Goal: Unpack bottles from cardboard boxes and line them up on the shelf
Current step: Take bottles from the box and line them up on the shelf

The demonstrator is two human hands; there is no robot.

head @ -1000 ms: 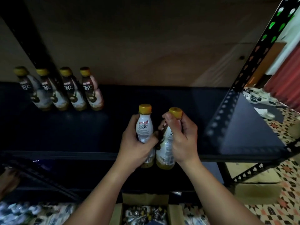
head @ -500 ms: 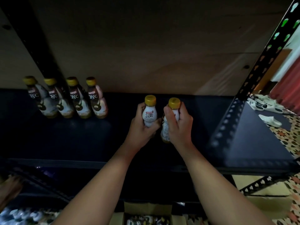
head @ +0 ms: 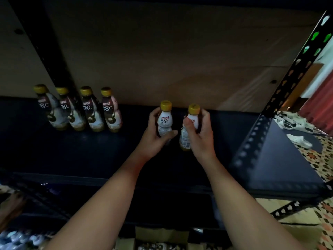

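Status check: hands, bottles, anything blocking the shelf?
Left hand grips one bottle; right hand grips another. Four-bottle row stands left. Nothing blocking.

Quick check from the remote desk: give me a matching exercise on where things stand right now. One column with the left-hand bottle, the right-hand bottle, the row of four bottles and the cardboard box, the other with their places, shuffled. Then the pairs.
Things:
1. bottle in the left hand
2. bottle in the right hand
3. row of four bottles
4. cardboard box

Places:
A. standing at the back left of the shelf
B. below the shelf, at the bottom edge of the view
C. gripped with the 78°C label facing the camera
D. gripped with the thumb across its label

Pairs: 1-C, 2-D, 3-A, 4-B
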